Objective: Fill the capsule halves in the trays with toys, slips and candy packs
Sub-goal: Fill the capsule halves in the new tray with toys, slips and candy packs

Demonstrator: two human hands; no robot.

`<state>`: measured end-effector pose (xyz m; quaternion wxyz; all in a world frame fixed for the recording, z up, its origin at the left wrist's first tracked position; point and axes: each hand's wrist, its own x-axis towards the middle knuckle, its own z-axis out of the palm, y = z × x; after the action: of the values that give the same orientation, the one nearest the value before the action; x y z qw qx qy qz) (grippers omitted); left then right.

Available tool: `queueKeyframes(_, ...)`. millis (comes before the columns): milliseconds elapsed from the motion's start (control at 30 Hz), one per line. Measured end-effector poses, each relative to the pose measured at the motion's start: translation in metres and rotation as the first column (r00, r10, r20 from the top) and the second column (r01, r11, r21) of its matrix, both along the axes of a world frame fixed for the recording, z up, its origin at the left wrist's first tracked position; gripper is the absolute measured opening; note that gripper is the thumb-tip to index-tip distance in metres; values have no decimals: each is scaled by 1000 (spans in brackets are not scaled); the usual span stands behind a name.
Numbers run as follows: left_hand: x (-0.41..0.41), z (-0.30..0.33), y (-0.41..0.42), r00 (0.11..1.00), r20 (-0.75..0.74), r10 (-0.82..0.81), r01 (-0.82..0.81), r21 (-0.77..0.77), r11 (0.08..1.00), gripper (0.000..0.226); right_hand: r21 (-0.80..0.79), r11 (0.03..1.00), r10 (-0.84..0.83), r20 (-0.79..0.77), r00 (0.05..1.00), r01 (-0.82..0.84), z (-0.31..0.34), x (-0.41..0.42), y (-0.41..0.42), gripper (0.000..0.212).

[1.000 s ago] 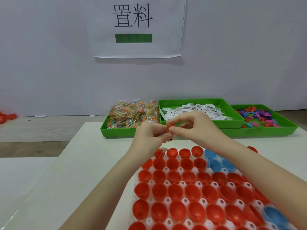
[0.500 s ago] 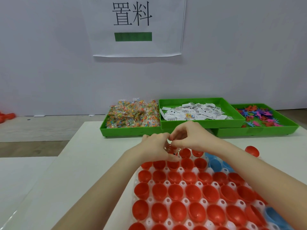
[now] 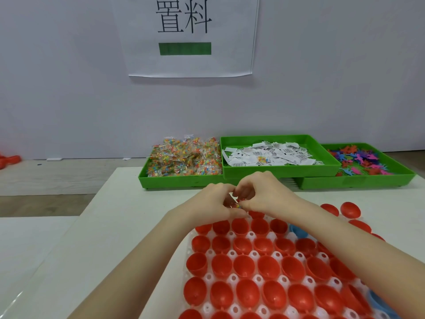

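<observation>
Soft, even light falls from overhead across the white surface (image 3: 128, 226), casting only faint shadows beneath the green trays (image 3: 181, 181). Wide-angle distortion bows the surface's edges and stretches the forearms. A pale sheen marks the lower left corner; fingertips blur slightly.

Packing workstation, wall sign (image 3: 186, 35), green supply bins (image 3: 279, 172), white table (image 3: 128, 217)

Both forearms bare to frame edge; left hand (image 3: 215, 200), right hand (image 3: 268, 194) ungloved, ringless.
</observation>
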<state>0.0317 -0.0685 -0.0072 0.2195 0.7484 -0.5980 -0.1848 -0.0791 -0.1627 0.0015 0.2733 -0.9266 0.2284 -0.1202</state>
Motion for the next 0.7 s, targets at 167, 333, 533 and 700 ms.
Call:
queueKeyframes(167, 3, 5, 2, 1000, 16, -1, 2, -46, 999, 37, 94, 994, -49, 0, 999, 49, 5, -1, -2, 16)
queueKeyframes(333, 11, 7, 9, 999, -15, 40, -42, -134, 990, 23, 164, 985, -47, -12, 999, 49, 6, -7, -4, 21)
queueKeyframes(533, 24, 4, 17, 989, -113, 97, -118, -189, 975, 16, 160, 986, -42, -23, 999, 45, 6, -6, -3, 17)
queueKeyframes(700, 24, 1, 20, 998, -16, 54, -55, -75, 996, 23, 151, 988, -30, -59, 998, 39, 7, -5, -2, 17)
